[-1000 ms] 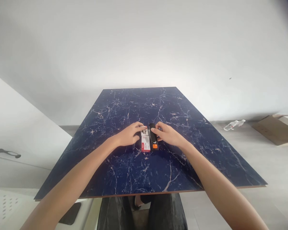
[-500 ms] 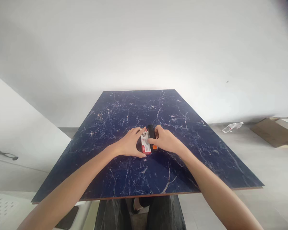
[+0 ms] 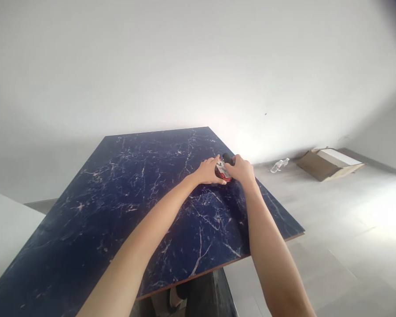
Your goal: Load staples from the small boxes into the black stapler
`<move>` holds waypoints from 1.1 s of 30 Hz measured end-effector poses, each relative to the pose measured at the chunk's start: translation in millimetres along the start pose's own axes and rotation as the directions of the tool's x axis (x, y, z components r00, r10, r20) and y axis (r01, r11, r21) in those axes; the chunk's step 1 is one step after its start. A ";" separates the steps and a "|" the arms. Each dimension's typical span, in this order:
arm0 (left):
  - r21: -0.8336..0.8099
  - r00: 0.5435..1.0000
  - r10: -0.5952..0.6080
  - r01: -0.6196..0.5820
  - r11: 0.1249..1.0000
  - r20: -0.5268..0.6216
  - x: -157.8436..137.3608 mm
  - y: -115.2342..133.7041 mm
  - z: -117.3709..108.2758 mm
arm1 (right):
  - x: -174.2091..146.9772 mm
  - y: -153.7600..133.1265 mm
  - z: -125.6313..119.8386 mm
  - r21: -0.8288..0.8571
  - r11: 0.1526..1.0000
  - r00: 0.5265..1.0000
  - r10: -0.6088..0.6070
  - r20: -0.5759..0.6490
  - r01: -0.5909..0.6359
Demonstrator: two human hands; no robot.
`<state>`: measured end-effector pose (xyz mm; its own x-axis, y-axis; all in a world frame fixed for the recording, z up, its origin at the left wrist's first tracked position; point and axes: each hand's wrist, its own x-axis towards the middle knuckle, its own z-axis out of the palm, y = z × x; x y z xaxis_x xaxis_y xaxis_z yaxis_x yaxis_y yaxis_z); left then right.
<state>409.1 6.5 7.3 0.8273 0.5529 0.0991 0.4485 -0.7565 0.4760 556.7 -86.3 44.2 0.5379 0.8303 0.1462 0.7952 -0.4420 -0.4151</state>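
A small red-and-white printed box [image 3: 223, 169] is between my hands near the right edge of the dark blue table. My left hand [image 3: 209, 171] grips its left side, with the thumb at its near end and fingers at its far end. Right against the box is a black stapler-like object [image 3: 228, 157], mostly covered by my right hand [image 3: 241, 169]. The right fingers curl round its outer side, and the thumb lies over towards the box. Whether the two things rest on the table or are slightly lifted, I cannot tell.
The marble-patterned table [image 3: 128, 189] stands close to a pale wall [image 3: 152, 66]. On the floor to the right lie a clear plastic bottle [image 3: 279, 165] and an open cardboard box [image 3: 323, 165]. My legs [image 3: 207, 295] are beneath the near edge.
Both hands have moved the box and the black object together from the table's middle towards its right edge. My view has turned to the right.
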 end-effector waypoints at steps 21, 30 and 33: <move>0.169 0.992 -0.117 0.109 0.980 0.040 -290.2 -58.3 -72.5 | -130.4 -117.1 61.9 0.401 0.436 0.306 -0.886 0.348 0.806; 0.143 0.984 -0.152 0.138 0.980 0.093 -295.9 -52.1 -65.8 | -126.0 -117.2 59.9 0.388 0.505 0.322 -0.835 0.447 0.771; 0.143 0.980 -0.165 0.149 0.979 0.109 -297.6 -52.3 -65.4 | -127.0 -117.7 59.4 0.399 0.515 0.327 -0.830 0.451 0.758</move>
<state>117.3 -95.6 10.1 0.7740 0.6286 -0.0762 0.6101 -0.7080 0.3557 378.2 -119.5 21.2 -0.6108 0.7917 -0.0130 0.7062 0.5372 -0.4611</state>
